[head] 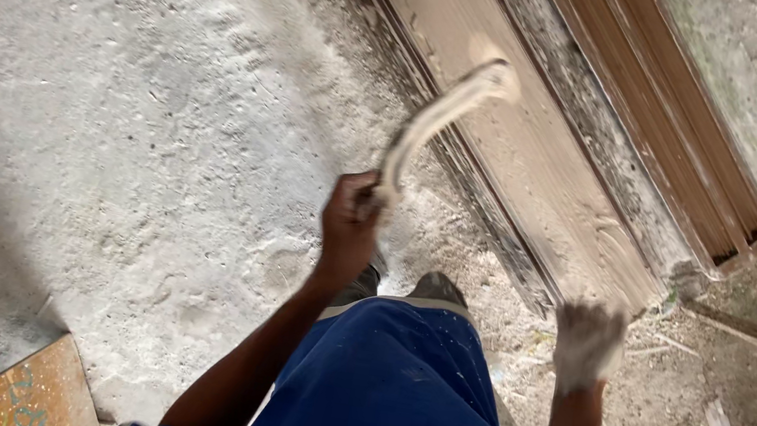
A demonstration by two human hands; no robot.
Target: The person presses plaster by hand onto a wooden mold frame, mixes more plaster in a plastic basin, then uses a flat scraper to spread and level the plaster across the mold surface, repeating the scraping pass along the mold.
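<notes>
over a dusty floor (142,105), head view: the left hand (349,229) has its fingers closed around a curved, blurred tool (439,116) whose far end lies over the wooden door panel (531,146). the right hand (588,343), white with dust, hangs beside the panel's near end; its finger spread cannot be told.

A pale, dust-caked strip of cloth (439,116), blurred, arcs up from the left hand (348,228), which grips its lower end. Its upper end touches the face of a long wooden door panel (529,156) lying flat on the floor. The panel runs diagonally toward the lower right, its near corner just beside the dust-whitened right hand (586,345).
</notes>
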